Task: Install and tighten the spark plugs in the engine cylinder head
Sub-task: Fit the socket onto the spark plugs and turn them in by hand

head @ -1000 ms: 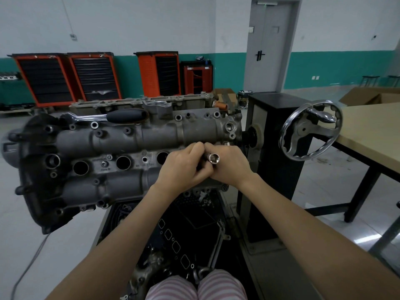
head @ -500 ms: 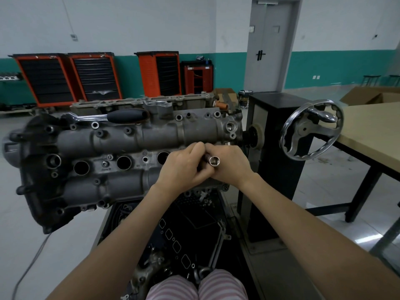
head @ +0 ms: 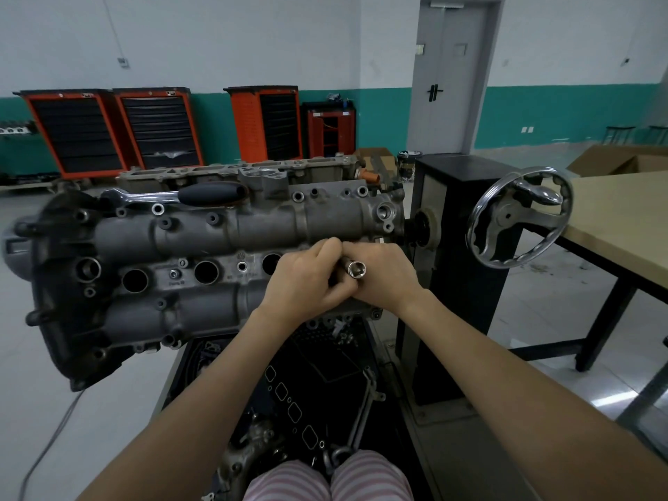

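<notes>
Both hands meet over the right end of the grey cast-metal engine cylinder head. The left hand and right hand curl their fingers round a shiny steel socket tube, its open hex end facing the camera. Three dark plug wells lie open to the left. A black-handled chrome ratchet rests along the head's far edge. A chrome handwheel stands right.

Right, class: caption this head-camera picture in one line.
Both hands, left hand and right hand, grip a socket at the cylinder head.
</notes>
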### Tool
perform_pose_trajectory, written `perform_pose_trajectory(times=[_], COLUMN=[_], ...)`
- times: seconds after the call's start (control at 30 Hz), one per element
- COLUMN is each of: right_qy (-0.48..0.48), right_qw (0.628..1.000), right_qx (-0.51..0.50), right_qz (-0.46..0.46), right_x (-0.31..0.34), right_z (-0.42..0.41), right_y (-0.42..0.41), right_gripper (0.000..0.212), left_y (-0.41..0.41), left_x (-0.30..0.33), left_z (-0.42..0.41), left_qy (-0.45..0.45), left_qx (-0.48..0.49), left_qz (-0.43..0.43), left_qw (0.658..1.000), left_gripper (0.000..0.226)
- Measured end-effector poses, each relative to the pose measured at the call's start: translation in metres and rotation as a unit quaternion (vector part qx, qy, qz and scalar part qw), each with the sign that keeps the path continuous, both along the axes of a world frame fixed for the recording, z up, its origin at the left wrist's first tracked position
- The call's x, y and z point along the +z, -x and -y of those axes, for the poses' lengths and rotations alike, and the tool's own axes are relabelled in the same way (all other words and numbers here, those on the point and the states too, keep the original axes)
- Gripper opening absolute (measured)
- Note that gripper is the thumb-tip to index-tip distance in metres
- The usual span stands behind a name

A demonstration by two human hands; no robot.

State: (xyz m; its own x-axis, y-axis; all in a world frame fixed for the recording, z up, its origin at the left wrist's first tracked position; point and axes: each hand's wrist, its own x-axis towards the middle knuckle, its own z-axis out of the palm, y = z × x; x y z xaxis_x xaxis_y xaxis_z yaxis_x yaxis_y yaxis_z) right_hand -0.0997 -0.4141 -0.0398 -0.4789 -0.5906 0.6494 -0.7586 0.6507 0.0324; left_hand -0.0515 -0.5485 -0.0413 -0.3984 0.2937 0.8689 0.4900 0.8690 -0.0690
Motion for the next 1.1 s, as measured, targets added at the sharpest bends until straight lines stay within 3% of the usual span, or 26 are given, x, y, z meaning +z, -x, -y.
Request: perform_pose_trajectory(times=[0.23,0.6,0.83,1.1], right_qy=[0.036,0.04,0.077,0.039], right_qw=[0.999,0.998,0.996,0.999], right_qx=[0.018,0.018,0.036,0.005], right_qz=[0.007,-0.033,-0.026,-0.005], right_x=[0.0006,0.0003,0.0005,-0.0003], right_z=[-0.0007,-0.0002,-0.0001,0.0009], right_y=[-0.0011,0.0,-0.0016,0.0012], right_gripper=[0.012,0.016,0.016,0.018], left_y=[0.0047,0.0001,0.0057,0.0021], left_x=[-0.0012,0.0,-0.0031,-0.0018], left_z=[0.0025,-0.0009,0.0034,0.0], left_qy=[-0.005,-0.008,-0.029,-0.021], left_qx=[0.014,-0.002,-0.011,0.008], left_qz=[-0.055,-0.003,-0.041,-0.03], left_qw=[0.998,1.0,0.999,0.999], left_gripper=[0.04,0.023,0.042,0.027])
